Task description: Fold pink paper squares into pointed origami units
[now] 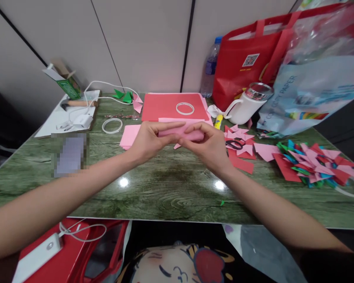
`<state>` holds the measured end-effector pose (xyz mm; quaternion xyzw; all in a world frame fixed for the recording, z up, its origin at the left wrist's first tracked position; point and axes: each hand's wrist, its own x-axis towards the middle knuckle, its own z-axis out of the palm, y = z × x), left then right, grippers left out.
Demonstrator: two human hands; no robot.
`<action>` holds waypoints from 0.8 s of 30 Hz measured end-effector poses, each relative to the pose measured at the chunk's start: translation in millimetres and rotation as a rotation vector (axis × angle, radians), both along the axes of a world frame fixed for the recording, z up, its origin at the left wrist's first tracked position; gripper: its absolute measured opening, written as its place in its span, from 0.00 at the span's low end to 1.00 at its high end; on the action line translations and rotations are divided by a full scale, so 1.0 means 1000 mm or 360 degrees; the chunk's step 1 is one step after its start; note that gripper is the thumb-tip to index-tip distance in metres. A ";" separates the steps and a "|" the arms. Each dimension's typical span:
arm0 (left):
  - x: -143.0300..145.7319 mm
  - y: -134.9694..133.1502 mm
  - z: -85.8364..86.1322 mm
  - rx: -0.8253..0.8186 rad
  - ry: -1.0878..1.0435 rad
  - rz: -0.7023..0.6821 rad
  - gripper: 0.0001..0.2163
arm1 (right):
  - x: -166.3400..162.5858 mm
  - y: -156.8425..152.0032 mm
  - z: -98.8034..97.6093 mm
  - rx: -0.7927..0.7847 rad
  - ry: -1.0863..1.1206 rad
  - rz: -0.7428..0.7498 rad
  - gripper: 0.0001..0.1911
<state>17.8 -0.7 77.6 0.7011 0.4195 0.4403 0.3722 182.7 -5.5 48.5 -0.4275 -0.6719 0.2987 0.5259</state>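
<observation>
Above the middle of the table, a sheet of pink paper (183, 133) is bent over into a fold between my two hands. My left hand (153, 139) grips its left end, thumb below and forefinger stretched along the top. At the right end my right hand (208, 145) pinches it with curled fingers, and the two thumbs nearly meet at the lower edge. Behind the hands lies a stack of red paper (159, 106) with a roll of white tape (185, 109) on it. Pink paper pieces (130, 135) lie just left of my left hand.
Right of my hands are scissors (235, 144) on paper scraps, a glue stick (218, 122), a white mug (243, 106) and a pile of folded coloured paper (318, 165). A red bag (238, 67) stands behind. On the left are another tape roll (112, 125) and a hammer (79, 103).
</observation>
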 end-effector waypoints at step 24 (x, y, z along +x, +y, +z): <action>-0.005 -0.016 -0.009 -0.0093 -0.0035 -0.0042 0.15 | 0.009 -0.019 -0.016 -0.0130 0.0441 0.0134 0.09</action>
